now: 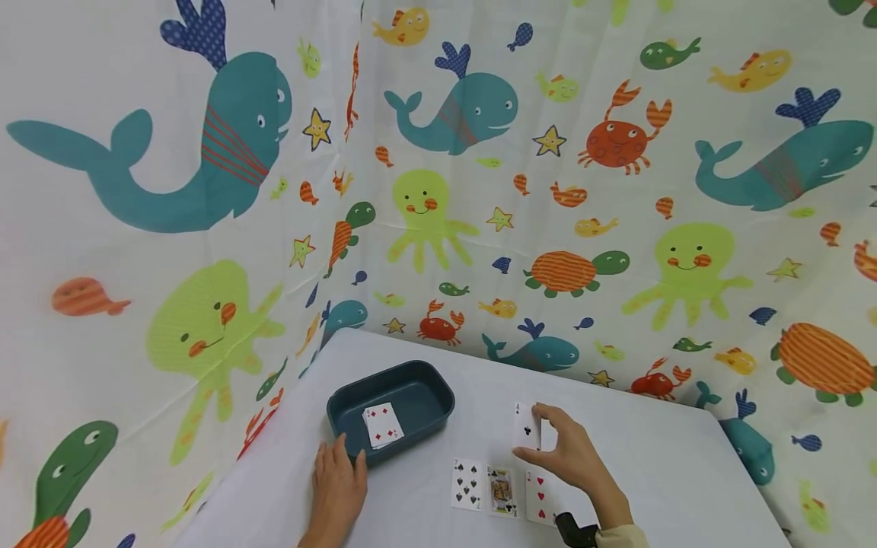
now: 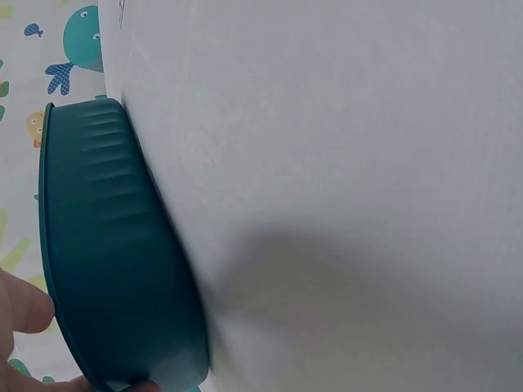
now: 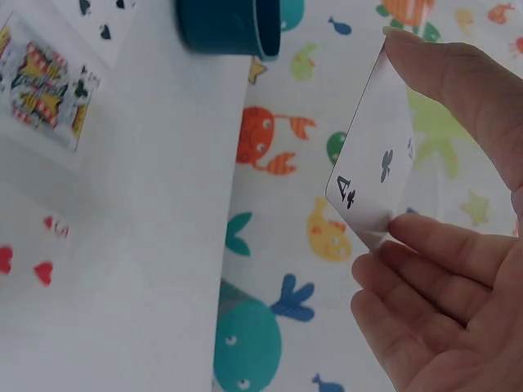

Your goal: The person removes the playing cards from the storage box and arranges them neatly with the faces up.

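My right hand (image 1: 565, 449) holds a playing card, the ace of clubs (image 1: 526, 428), by its edges between thumb and fingers. In the right wrist view the ace of clubs (image 3: 376, 155) stands tilted, its face showing. Below that hand, a row of face-up cards lies on the table: the seven of spades (image 1: 467, 485), the king of clubs (image 1: 502, 492) and a hearts card (image 1: 540, 498), partly hidden by the wrist. My left hand (image 1: 337, 487) touches the near left corner of a dark teal tray (image 1: 438, 415), its fingers at the rim.
Inside the tray lies a small stack of cards with a diamonds card (image 1: 382, 425) on top. Everything stands on a white-covered table (image 1: 658, 464). Behind and to the left hangs a curtain (image 1: 479, 190) printed with sea animals, close to the table's edges.
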Available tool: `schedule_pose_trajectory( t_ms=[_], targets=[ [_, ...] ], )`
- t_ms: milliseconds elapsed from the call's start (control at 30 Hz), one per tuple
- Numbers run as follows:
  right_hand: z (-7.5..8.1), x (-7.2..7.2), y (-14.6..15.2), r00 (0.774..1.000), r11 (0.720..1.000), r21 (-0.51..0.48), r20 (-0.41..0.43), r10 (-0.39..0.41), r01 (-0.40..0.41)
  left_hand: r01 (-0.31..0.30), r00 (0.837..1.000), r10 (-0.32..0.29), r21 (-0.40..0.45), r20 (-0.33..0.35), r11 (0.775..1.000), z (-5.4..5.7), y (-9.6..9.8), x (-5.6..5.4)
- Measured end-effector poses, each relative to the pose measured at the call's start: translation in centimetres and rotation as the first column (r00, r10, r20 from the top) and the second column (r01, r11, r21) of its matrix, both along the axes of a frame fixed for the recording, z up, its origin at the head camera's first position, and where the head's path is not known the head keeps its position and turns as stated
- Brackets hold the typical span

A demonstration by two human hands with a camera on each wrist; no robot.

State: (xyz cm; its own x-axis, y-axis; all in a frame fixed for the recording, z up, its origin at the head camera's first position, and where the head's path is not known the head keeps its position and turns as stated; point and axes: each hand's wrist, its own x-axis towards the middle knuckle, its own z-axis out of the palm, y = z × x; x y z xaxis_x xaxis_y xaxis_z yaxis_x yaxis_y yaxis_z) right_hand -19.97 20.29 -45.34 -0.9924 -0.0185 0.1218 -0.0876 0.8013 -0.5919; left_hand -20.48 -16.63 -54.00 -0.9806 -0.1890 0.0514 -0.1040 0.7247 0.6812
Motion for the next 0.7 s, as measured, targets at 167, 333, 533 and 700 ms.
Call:
schedule_pose_trajectory(
  t_ms=[167,333,533,700],
  targets=[
    [-0.4,0.6,1.3,0.998,0.999,0.011,0.026,-0.051,0.051,0.012,1.000,-0.012,0.011,0.005,1.000,-0.4,-0.5,-0.9],
    [-1.3,1.0,2.7,0.992,0.995,0.027,0.072,-0.101,0.100,0.028,1.000,-0.028,0.013,0.009,1.000,-0.7,-0.8,-1.9],
    [-2.7,1.5,4.3,0.978,0.986,0.045,0.124,-0.166,0.162,0.046,0.998,-0.047,0.013,0.030,0.999,-0.8,-1.0,-3.1],
    [-4.3,1.9,5.5,0.957,0.974,0.054,0.179,-0.228,0.222,0.060,0.998,-0.060,0.009,0.037,0.998,-0.9,-1.1,-4.0]
  ],
)
